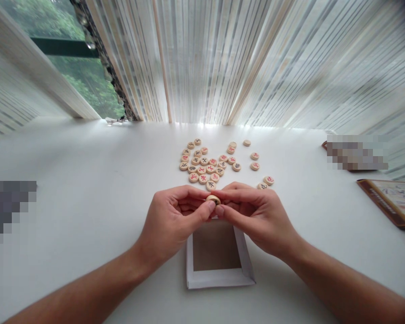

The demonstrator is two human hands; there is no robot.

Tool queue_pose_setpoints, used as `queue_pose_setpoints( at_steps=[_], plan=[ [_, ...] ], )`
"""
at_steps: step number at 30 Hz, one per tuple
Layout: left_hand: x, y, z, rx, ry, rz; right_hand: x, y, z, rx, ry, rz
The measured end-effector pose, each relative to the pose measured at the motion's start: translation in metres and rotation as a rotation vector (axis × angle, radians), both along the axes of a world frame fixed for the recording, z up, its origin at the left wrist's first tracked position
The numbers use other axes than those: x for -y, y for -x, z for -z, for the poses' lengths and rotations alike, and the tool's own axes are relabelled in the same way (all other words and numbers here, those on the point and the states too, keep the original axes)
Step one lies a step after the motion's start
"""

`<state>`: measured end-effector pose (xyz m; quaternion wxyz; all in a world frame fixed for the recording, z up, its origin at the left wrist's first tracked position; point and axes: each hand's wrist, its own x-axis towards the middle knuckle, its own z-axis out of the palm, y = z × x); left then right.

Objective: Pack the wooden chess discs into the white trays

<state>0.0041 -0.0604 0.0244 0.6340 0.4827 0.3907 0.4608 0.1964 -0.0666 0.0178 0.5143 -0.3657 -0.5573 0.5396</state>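
Observation:
A round wooden Chinese chess piece (213,200) with a black mark is pinched between both hands, raised over the far end of a shallow open box (219,280). My left hand (173,213) grips it from the left with thumb and fingertips. From the other side, the thumb and fingers of my right hand (253,209) close on the same piece. Beyond the hands, many more chess pieces (201,170) with red or black characters lie loosely spread on the white table. The box has white walls and a brown bottom; its far edge is hidden by the hands.
At the right lie a brown-edged printed box (391,204) and, farther back, a partly blurred flat item (356,155). A dark pixelated shape (6,207) is at the left. Striped curtains (202,63) hang behind the white table (121,157).

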Motion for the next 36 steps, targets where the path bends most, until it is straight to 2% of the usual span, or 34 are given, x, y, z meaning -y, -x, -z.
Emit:
queue_pose_setpoints(
  at_steps=[6,13,17,24,36],
  plan=[
    [-0.002,-0.002,-0.002,0.016,0.024,0.012,-0.001,0.000,0.003,-0.096,0.136,0.007],
    [-0.002,-0.001,0.001,0.066,0.040,0.024,-0.003,0.001,-0.001,-0.157,0.272,0.028],
    [-0.002,-0.001,0.003,0.069,0.030,0.028,-0.004,0.001,-0.002,-0.153,0.234,0.029],
    [-0.003,-0.003,0.007,0.074,-0.080,0.006,-0.006,-0.002,0.005,-0.152,0.181,0.017],
    [-0.004,-0.003,0.009,0.091,-0.080,-0.019,-0.007,-0.002,0.006,-0.185,0.166,-0.012]
  ],
)
